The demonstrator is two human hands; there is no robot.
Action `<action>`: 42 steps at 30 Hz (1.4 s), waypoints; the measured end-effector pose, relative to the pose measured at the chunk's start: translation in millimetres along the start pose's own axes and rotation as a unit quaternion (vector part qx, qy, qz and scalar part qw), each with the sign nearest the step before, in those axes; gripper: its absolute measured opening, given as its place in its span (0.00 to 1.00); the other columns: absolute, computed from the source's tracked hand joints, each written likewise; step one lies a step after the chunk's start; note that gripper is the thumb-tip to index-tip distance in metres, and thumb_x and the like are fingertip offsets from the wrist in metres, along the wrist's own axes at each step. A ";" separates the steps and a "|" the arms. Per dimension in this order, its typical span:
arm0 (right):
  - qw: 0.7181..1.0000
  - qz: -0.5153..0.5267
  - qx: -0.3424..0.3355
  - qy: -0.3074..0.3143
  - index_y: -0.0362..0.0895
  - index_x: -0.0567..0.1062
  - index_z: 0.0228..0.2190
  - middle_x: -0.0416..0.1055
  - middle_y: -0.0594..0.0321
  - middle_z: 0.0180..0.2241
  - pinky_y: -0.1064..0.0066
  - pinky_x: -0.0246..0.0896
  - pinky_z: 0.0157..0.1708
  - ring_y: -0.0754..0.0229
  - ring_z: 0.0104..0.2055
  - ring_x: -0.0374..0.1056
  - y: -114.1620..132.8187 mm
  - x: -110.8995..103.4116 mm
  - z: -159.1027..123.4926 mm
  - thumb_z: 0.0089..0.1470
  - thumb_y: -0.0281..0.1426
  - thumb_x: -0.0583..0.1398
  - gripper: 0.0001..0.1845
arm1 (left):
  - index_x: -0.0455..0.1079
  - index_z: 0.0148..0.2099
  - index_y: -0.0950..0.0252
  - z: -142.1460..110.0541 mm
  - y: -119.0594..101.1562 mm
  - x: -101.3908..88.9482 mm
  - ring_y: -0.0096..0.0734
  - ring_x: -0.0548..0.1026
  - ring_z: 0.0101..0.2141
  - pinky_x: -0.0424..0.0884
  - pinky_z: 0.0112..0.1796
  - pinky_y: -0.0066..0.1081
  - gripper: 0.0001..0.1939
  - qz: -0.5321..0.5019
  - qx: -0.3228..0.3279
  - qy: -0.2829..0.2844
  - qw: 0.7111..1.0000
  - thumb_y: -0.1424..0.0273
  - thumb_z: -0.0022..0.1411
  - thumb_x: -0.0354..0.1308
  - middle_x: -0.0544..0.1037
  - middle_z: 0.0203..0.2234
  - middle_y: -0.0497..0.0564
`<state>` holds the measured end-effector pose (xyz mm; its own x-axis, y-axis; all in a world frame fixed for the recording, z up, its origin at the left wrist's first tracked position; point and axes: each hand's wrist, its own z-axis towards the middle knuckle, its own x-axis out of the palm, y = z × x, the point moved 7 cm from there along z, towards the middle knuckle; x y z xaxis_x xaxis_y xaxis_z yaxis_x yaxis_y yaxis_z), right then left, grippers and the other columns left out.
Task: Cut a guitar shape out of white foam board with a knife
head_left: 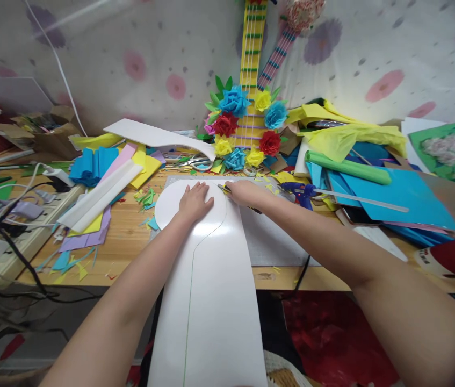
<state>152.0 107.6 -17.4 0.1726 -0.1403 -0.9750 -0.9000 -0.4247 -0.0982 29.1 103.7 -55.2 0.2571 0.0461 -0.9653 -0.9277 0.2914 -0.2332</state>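
Note:
A long white board point(219, 301) reaches from the worktable toward me, its far left corner rounded. A thin drawn line curves around its far end and runs down its length. My left hand point(195, 203) lies flat on the rounded end, fingers spread, pressing on the surface. At the board's far right edge, my right hand point(245, 193) is closed around a utility knife point(224, 188), whose tip meets the board near the drawn curve. Most of the knife is hidden by the hand. Beneath lies a grey cutting mat point(275, 242).
Behind stands a yellow paper guitar point(252, 70) with paper flowers. A blue glue gun point(302, 192) lies right of my right hand, near blue sheets point(404, 196). Scissors point(199, 163) lie behind the board. At left is a power strip point(29, 236); at right, a cup point(448, 255).

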 end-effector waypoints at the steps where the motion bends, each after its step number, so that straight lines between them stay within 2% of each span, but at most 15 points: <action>1: 1.000 0.002 -0.002 -0.001 0.36 0.68 0.48 0.72 0.44 0.44 0.67 0.58 0.38 0.50 0.46 0.68 -0.4 -2.0 3.5 0.58 0.32 0.48 0.20 | 0.60 0.58 0.67 1.5 2.2 -0.8 0.38 0.54 0.61 0.45 0.60 0.45 0.25 0.004 -0.005 -0.002 1.000 0.62 0.61 0.44 0.60 0.60 0.55; 5: 1.000 -0.006 -0.024 0.005 0.41 0.68 0.50 0.71 0.48 0.47 0.69 0.58 0.38 0.51 0.47 0.67 2.3 -15.4 24.2 0.58 0.34 0.49 0.21 | 0.59 0.58 0.68 3.2 13.3 -5.7 0.40 0.54 0.61 0.47 0.59 0.47 0.25 0.024 -0.045 -0.015 0.999 0.62 0.62 0.43 0.59 0.60 0.57; 9: 0.998 -0.035 -0.054 0.024 0.48 0.65 0.54 0.70 0.53 0.49 0.68 0.58 0.36 0.51 0.48 0.67 11.8 -26.4 46.6 0.56 0.37 0.52 0.24 | 0.57 0.60 0.70 -6.4 22.0 -9.7 0.42 0.53 0.61 0.48 0.59 0.49 0.26 0.038 -0.119 -0.028 0.992 0.62 0.64 0.40 0.58 0.61 0.58; 12: 0.996 -0.049 -0.073 0.020 0.51 0.65 0.54 0.69 0.56 0.51 0.69 0.58 0.36 0.52 0.49 0.66 21.2 -30.0 57.5 0.56 0.37 0.52 0.24 | 0.62 0.57 0.71 -11.6 26.0 -16.0 0.46 0.57 0.59 0.52 0.57 0.50 0.25 0.056 -0.155 -0.042 0.985 0.62 0.64 0.39 0.62 0.58 0.61; 14: 0.996 -0.053 -0.078 0.010 0.52 0.65 0.54 0.68 0.57 0.52 0.69 0.58 0.36 0.53 0.49 0.66 26.0 -31.0 62.1 0.56 0.36 0.52 0.23 | 0.65 0.54 0.71 -8.7 29.8 -22.9 0.47 0.62 0.56 0.55 0.56 0.48 0.23 0.070 -0.150 -0.060 0.984 0.64 0.63 0.40 0.67 0.54 0.62; 16: 0.996 -0.053 -0.078 0.003 0.53 0.65 0.54 0.68 0.57 0.52 0.69 0.58 0.36 0.53 0.49 0.66 28.9 -31.0 64.9 0.56 0.36 0.53 0.23 | 0.64 0.56 0.72 -1.2 35.3 -27.1 0.45 0.64 0.55 0.56 0.56 0.43 0.23 0.073 -0.122 -0.070 0.987 0.68 0.61 0.43 0.68 0.53 0.62; 19: 0.996 -0.043 -0.076 0.003 0.54 0.64 0.55 0.68 0.58 0.52 0.69 0.58 0.37 0.53 0.49 0.66 30.3 -29.3 66.6 0.56 0.37 0.53 0.24 | 0.48 0.64 0.73 11.4 45.8 -20.3 0.38 0.59 0.58 0.53 0.58 0.36 0.31 0.036 -0.074 -0.035 0.996 0.73 0.59 0.43 0.62 0.59 0.59; 21: 0.997 -0.030 -0.070 0.004 0.54 0.64 0.55 0.68 0.58 0.52 0.69 0.58 0.37 0.53 0.49 0.66 29.5 -27.4 66.1 0.56 0.38 0.53 0.24 | 0.44 0.65 0.75 15.8 52.2 -13.1 0.35 0.56 0.60 0.50 0.59 0.35 0.32 0.015 -0.070 -0.012 0.997 0.73 0.59 0.41 0.58 0.61 0.59; 25: 0.998 -0.016 -0.065 -0.007 0.52 0.64 0.55 0.69 0.55 0.51 0.69 0.58 0.37 0.52 0.49 0.66 27.0 -23.1 63.6 0.57 0.38 0.52 0.24 | 0.45 0.65 0.78 15.9 55.1 -6.9 0.36 0.53 0.61 0.46 0.61 0.35 0.32 0.013 -0.088 0.002 0.996 0.70 0.60 0.40 0.56 0.61 0.62; 33: 0.998 -0.006 -0.063 -0.001 0.51 0.64 0.55 0.70 0.54 0.49 0.69 0.57 0.36 0.52 0.47 0.67 24.8 -17.7 61.7 0.57 0.38 0.51 0.24 | 0.46 0.65 0.77 13.5 51.8 -9.8 0.36 0.53 0.61 0.47 0.61 0.35 0.32 0.022 -0.100 0.005 0.995 0.69 0.60 0.41 0.56 0.61 0.61; 42: 0.998 -0.008 -0.059 -0.004 0.49 0.65 0.53 0.71 0.52 0.48 0.69 0.56 0.35 0.52 0.46 0.67 24.9 -20.7 50.7 0.58 0.37 0.50 0.22 | 0.48 0.64 0.76 14.1 52.1 -9.9 0.37 0.55 0.61 0.48 0.60 0.36 0.31 0.019 -0.098 -0.010 0.995 0.69 0.60 0.41 0.57 0.61 0.61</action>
<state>105.7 145.3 -9.7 0.1827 -0.1257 -0.9751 -0.8433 -0.5299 -0.0897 -17.9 131.8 -56.1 0.2240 0.0741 -0.9718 -0.9715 0.0969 -0.2165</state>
